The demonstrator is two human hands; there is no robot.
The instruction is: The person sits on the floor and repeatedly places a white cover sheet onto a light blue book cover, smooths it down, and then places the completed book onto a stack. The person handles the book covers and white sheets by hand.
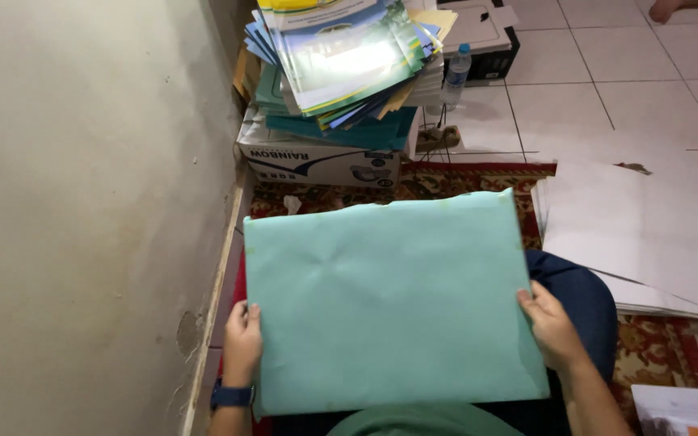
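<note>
Sheet (389, 303) looks light, floppy, creased; left hand (242, 343) and right hand (551, 327) clamped on opposite side edges, good hold.

The large sheet (393, 303) lies over the person's lap, with the left hand (241, 341) at its left edge and the right hand (552, 327) at its right edge. Beyond it, a stack of booklets (345, 60) rests on a cardboard box (321, 161) against the wall (82, 202) at left. A plastic bottle (456, 77) stands right of the stack, and loose boards (640, 230) lie on the floor right of the sheet.
</note>
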